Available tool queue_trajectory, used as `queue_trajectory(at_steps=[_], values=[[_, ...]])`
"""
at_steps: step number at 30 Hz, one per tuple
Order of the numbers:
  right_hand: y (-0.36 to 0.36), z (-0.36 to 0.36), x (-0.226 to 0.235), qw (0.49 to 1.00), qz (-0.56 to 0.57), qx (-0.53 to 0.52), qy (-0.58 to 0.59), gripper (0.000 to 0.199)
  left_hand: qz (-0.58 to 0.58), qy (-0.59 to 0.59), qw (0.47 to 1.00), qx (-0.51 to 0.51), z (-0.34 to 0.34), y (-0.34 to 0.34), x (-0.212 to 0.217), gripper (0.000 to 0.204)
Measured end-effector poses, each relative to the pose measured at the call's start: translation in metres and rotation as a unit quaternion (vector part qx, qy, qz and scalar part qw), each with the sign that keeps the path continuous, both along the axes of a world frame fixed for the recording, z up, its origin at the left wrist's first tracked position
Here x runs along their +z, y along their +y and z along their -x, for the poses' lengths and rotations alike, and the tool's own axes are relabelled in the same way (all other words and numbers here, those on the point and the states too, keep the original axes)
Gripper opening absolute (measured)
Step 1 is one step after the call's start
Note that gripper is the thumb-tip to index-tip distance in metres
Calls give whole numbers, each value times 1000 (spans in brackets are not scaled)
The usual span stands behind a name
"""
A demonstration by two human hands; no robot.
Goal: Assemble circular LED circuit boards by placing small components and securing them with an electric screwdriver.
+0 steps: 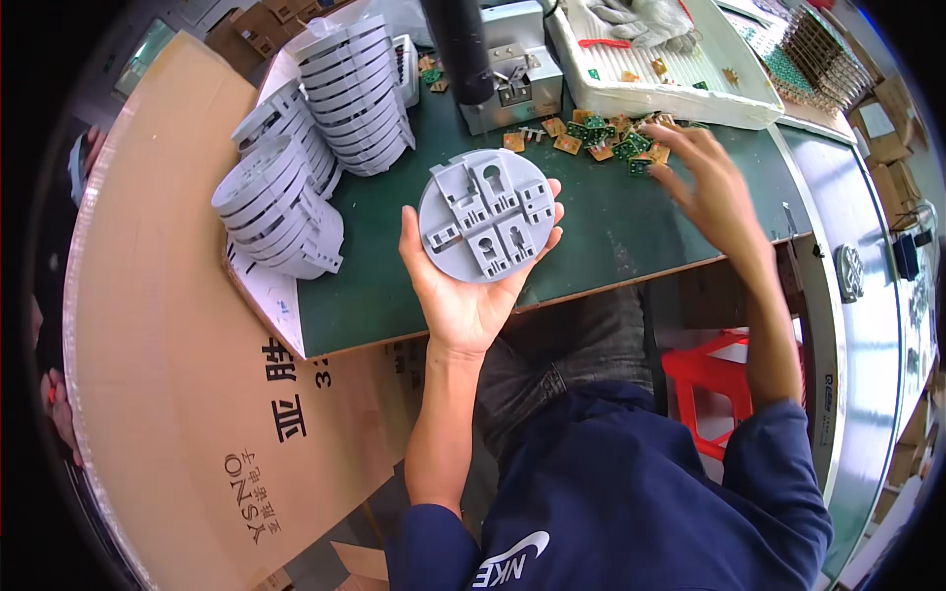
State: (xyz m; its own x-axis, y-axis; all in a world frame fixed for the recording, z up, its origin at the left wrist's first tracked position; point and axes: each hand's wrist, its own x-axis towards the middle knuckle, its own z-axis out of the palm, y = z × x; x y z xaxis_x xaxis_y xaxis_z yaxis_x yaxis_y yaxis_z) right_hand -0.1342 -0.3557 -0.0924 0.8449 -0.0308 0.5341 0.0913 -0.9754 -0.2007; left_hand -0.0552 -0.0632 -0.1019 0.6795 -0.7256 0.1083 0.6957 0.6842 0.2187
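Note:
My left hand [463, 300] holds a round grey plastic housing [455, 258] from below, its thumb and fingers around the rim. The housing's upper face has slots, raised ribs and keyhole-shaped openings. To the right, my right hand [714, 187] is over the edge of a loose pile of small green and copper-coloured circuit boards [601, 138]. Its thumb and fingers are apart, and I see nothing between them. Whether the fingertips touch a board cannot be made out.
Stacks of similar grey round housings [360, 108] stand at the left of the green table [384, 286]. Behind the boards is a metal fixture [512, 84] under a black cylinder [458, 49]. A white foam tray [680, 103] holds gloves [645, 22]. A red stool [709, 379] is below.

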Motion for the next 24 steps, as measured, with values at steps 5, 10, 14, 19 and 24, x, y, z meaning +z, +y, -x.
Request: queue_trajectory(at_steps=[5, 10, 14, 19, 24], values=[[24, -45, -26, 995, -9, -86, 54, 44, 11, 6, 1000, 6, 4, 10, -6, 97], [22, -39, -28, 999, -16, -35, 2, 41, -8, -19, 1000, 16, 5, 16, -10, 96], [14, -32, -29, 996, -65, -51, -20, 39, -33, -49, 998, 21, 6, 14, -12, 95], [-3, -36, -33, 987, -144, -68, -21, 38, -100, -94, 989, 45, 4, 14, -15, 95], [-20, -37, -32, 969, -234, -75, 15, 37, -346, -285, 877, 171, 8, 7, -21, 86]])
